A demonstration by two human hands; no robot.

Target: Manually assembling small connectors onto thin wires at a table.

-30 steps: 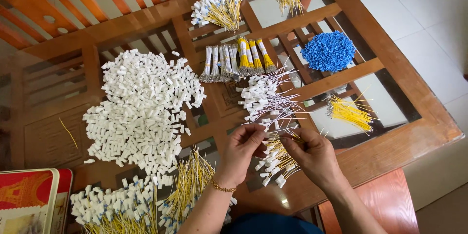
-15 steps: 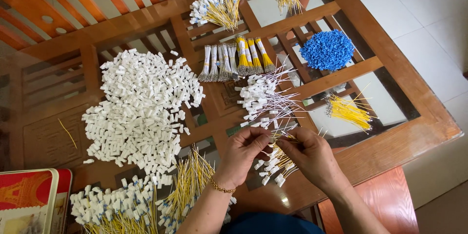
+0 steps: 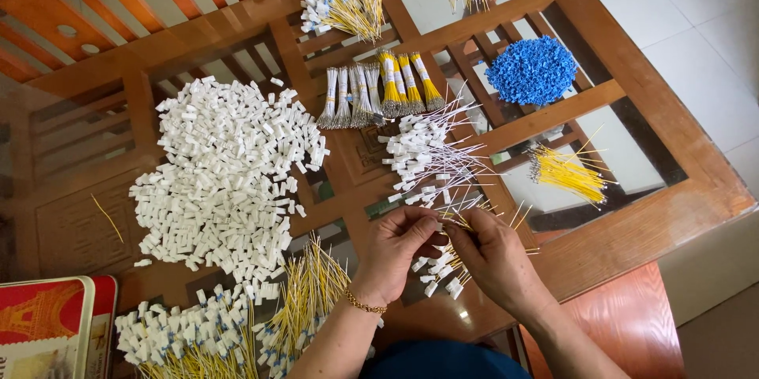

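My left hand [image 3: 398, 251] and my right hand [image 3: 492, 259] meet near the table's front edge, fingertips pinched together on a thin wire with a small white connector. Under the hands lies a small bunch of yellow wires with white connectors [image 3: 439, 270]. Just beyond the hands is a loose heap of white wires with white connectors [image 3: 431, 159]. A big pile of white plastic connectors [image 3: 225, 180] lies to the left of my left hand. A gold bracelet circles the left wrist.
A glass-topped wooden table [image 3: 632, 237] holds a blue connector pile [image 3: 531, 71], loose yellow wires [image 3: 568, 175], tied wire bundles [image 3: 378, 93], finished yellow-wire bunches at the back [image 3: 348, 1] and front left [image 3: 229, 331]. A red tin [image 3: 43, 324] sits bottom left. A tiled floor lies right.
Both hands stay at the same spot; the fingers have shifted slightly, closing together on the wire and connector. The piles have not moved.
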